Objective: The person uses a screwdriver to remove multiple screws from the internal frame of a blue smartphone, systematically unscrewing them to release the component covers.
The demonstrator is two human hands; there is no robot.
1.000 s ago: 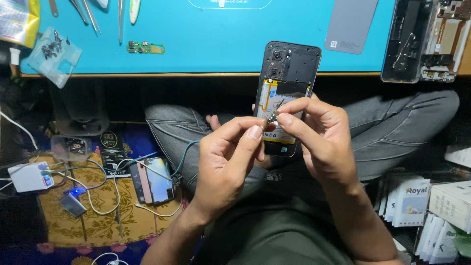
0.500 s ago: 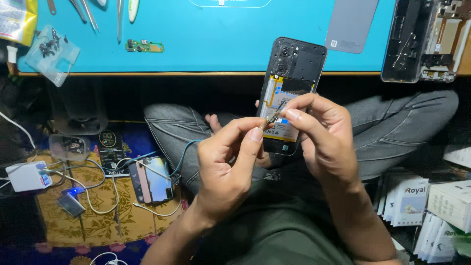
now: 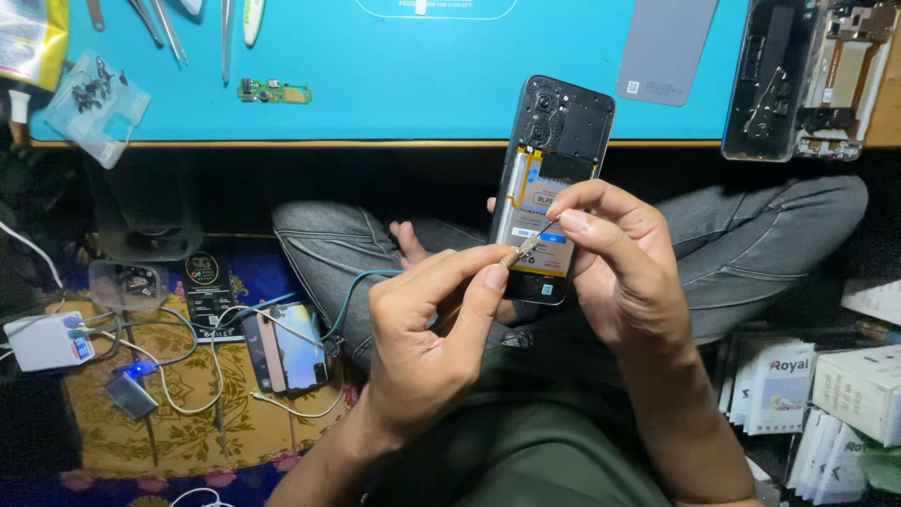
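Note:
I sit cross-legged with an opened black phone (image 3: 566, 127) upright above my lap, its back cover off and its battery (image 3: 526, 192) showing. My right hand (image 3: 624, 272) wraps around the phone from behind, one fingertip showing at its left edge. That hand's thumb and forefinger pinch the top of a thin strip. My left hand (image 3: 427, 329) pinches a small metal part (image 3: 526, 250) at the strip's lower end, in front of the battery.
A blue work mat (image 3: 422, 66) on the table edge carries tweezers (image 3: 225, 28), a small green circuit board (image 3: 274, 92), a bag of screws (image 3: 94, 99), a grey back cover (image 3: 664, 47) and a stripped phone frame (image 3: 807, 75). Cables, a charger (image 3: 42, 340) and another phone (image 3: 286, 347) lie at my left, with boxes (image 3: 826, 394) at my right.
The phone has tilted a little more to the right. My left thumb and forefinger have closed in on the small metal part near the battery.

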